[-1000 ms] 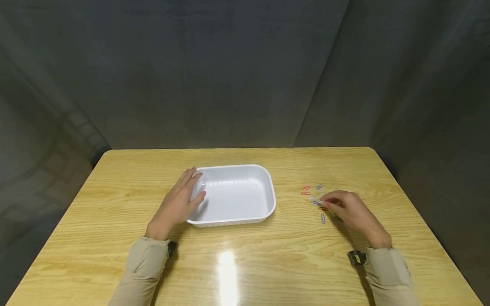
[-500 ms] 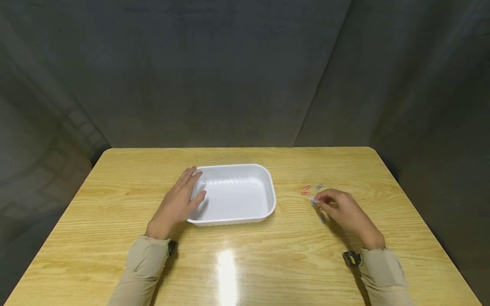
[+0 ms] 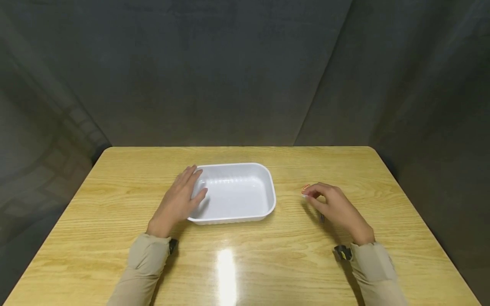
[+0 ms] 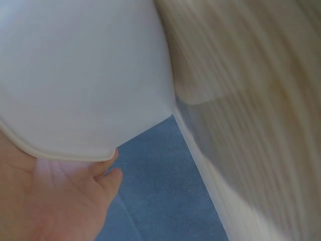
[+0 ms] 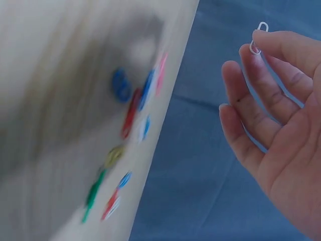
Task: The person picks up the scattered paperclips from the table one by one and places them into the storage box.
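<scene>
Right hand (image 3: 337, 208) of the person is partly closed: its thumb and first finger pinch one white paper clip (image 5: 264, 23), held above the table (image 3: 268, 272), and the other fingers are bent softly. Left hand (image 3: 177, 202) is wide, with fingers almost straight, and it rests over the left end of the white tray (image 3: 239, 202), the thumb reaching over the inside. Both arms wear beige sleeves (image 3: 147, 257). Beside and under the right hand, some other clips lie on the table; they are blurred from the wrist, but I believe to see a green clip (image 5: 93, 196), a pink clip (image 5: 161, 74) and several blue and red ones. Tray stands flat, to the left of these clips. Behind the far table edge hangs dark grey cloth (image 3: 229, 76).
</scene>
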A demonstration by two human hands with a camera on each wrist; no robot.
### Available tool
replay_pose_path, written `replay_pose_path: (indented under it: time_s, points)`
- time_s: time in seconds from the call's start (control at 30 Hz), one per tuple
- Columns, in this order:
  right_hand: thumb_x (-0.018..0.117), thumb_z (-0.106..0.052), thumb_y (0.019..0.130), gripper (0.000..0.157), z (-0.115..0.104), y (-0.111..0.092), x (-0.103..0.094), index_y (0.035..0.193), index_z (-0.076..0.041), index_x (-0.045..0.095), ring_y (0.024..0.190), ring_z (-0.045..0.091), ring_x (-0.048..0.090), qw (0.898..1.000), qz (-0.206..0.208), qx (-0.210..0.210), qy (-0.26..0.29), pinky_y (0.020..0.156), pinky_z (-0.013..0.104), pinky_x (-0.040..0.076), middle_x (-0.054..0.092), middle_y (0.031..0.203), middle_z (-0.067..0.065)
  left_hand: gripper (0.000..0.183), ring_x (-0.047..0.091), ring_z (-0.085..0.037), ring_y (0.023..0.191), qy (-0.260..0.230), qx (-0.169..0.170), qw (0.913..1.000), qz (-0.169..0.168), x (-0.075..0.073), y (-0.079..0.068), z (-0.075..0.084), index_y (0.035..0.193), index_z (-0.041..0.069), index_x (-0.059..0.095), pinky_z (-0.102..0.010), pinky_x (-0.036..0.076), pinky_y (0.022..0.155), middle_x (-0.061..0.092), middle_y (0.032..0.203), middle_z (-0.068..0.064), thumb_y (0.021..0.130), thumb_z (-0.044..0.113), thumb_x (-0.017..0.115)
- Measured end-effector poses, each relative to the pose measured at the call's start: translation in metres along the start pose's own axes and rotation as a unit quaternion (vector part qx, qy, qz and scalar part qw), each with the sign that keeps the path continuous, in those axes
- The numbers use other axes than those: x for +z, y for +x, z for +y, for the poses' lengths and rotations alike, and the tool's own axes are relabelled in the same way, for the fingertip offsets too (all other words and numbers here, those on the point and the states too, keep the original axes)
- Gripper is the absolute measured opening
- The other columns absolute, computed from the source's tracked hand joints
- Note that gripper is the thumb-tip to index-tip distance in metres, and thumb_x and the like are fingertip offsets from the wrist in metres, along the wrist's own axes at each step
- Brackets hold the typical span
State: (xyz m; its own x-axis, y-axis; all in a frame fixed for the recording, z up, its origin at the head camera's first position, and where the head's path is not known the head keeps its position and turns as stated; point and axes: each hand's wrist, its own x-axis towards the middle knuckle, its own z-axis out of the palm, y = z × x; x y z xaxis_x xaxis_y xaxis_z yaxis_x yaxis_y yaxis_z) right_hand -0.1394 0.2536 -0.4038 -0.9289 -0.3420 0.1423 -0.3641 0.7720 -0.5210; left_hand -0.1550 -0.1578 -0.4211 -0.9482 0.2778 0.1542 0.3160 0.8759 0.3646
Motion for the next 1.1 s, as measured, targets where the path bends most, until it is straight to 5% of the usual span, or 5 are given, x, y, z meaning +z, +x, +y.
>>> replay_pose_path:
  time_s: [0.5, 0.8, 1.1]
  points:
    - [0.059, -0.027, 0.089, 0.017, -0.043, 0.038, 0.016, 0.100, -0.018, 0.067, 0.085, 0.007, 0.058, 0.997, -0.003, -0.056, 0.052, 0.075, 0.036, 0.053, 0.064, 0.093, -0.010, 0.066, 0.015, -0.030, 0.142, -0.002, -0.008, 0.9999, -0.006, 0.000, 0.000, 0.001, 0.145, 0.011, 0.024, -0.049, 0.017, 0.116, 0.017, 0.154, -0.011, 0.094, 0.051, 0.036]
    - [0.060, -0.021, 0.088, 0.012, -0.060, 0.054, 0.029, 0.096, -0.017, 0.067, 0.080, 0.005, 0.056, 0.995, -0.001, -0.082, 0.062, 0.069, 0.026, 0.050, 0.064, 0.091, -0.011, 0.066, 0.015, -0.029, 0.142, -0.006, -0.006, 1.0000, 0.000, 0.000, -0.001, 0.001, 0.145, 0.011, 0.026, -0.049, 0.020, 0.115, 0.020, 0.153, -0.012, 0.093, 0.050, 0.038]
    - [0.061, -0.015, 0.087, 0.011, -0.070, 0.064, 0.039, 0.096, -0.015, 0.068, 0.079, 0.006, 0.057, 0.992, 0.000, -0.108, 0.071, 0.068, 0.030, 0.052, 0.065, 0.091, -0.008, 0.065, 0.015, -0.029, 0.142, -0.007, -0.008, 0.9999, -0.004, 0.000, 0.000, 0.001, 0.145, 0.011, 0.025, -0.049, 0.020, 0.115, 0.018, 0.153, -0.011, 0.093, 0.047, 0.040]
